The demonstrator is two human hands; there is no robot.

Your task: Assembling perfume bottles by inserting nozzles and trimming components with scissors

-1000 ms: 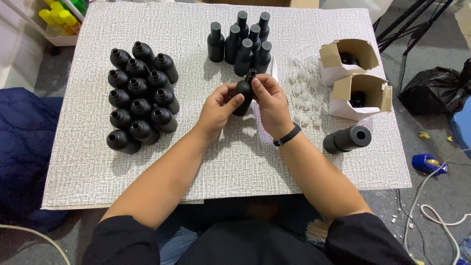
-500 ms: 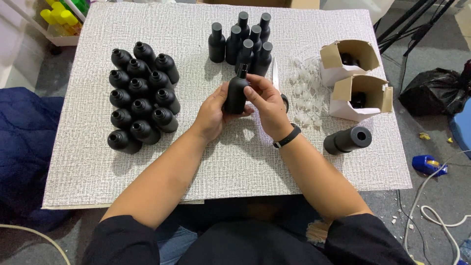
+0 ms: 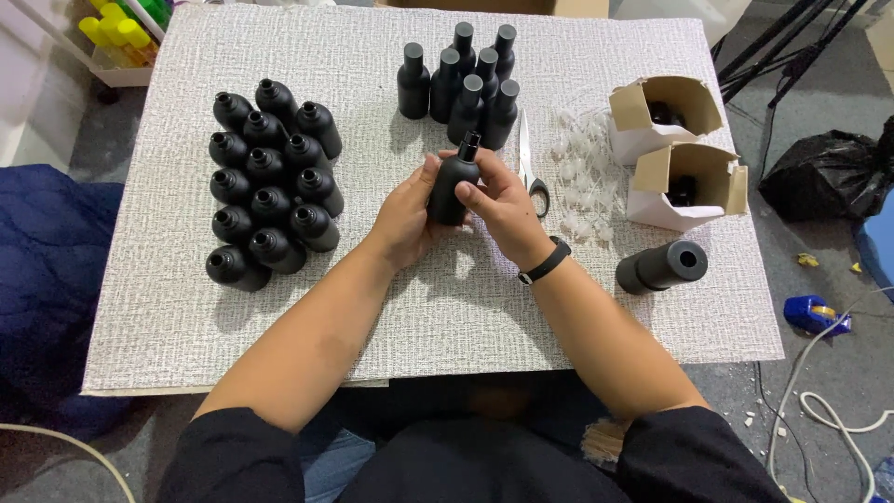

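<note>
At nine o'clock, uncapped black bottles (image 3: 270, 186) lie packed together. At centre, my left hand (image 3: 407, 219) wraps the black bottle (image 3: 453, 182), steadying it upright, while my right hand (image 3: 498, 205) closes on its front. At twelve stand capped bottles (image 3: 461, 79); at three, scissors (image 3: 529, 163) and open cartons (image 3: 675, 149) sit within reach.

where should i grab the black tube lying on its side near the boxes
Grip the black tube across its round middle, coming straight down from above. It lies on its side on the table, open end pointing right and away, with clear space on both long sides. The two open cardboard boxes sit just beyond it, so a side approach from there looks cramped. Its roundness may let it roll.
</note>
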